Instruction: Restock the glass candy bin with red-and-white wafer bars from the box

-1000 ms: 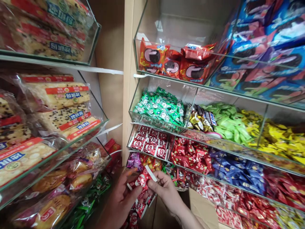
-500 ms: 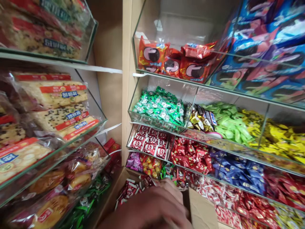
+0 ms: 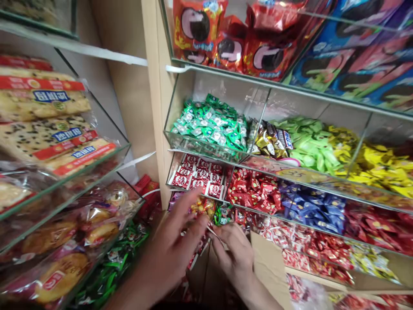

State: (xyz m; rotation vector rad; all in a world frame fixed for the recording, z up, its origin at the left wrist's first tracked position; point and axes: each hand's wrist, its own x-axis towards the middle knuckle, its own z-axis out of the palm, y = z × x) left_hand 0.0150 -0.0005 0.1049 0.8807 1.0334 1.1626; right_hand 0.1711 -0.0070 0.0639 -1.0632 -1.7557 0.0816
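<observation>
My left hand (image 3: 176,241), blurred by motion, reaches up from the bottom with its index finger stretched out and its thumb apart. Its fingertips are close to my right hand (image 3: 235,249), whose fingers are closed in a pinch. A small white-edged packet (image 3: 211,227) shows at my right fingertips, mostly hidden by both hands. Below my hands is an open cardboard box (image 3: 269,262) with red-and-white packets (image 3: 193,261) partly visible inside. Just behind my left fingers, matching red-and-white packets (image 3: 196,174) lie in neat rows in a clear shelf bin.
Green candies (image 3: 213,125) fill a clear bin above. Red wrapped candies (image 3: 254,189) and blue wrapped candies (image 3: 311,204) lie to the right. Bagged pastries (image 3: 61,133) stand on the left shelves. A wooden post (image 3: 158,107) divides the two shelf units.
My hands have moved apart, and my left hand has risen towards the rows of red-and-white packets. My right hand now shows more fully. The view has tilted down and come closer to the shelves.
</observation>
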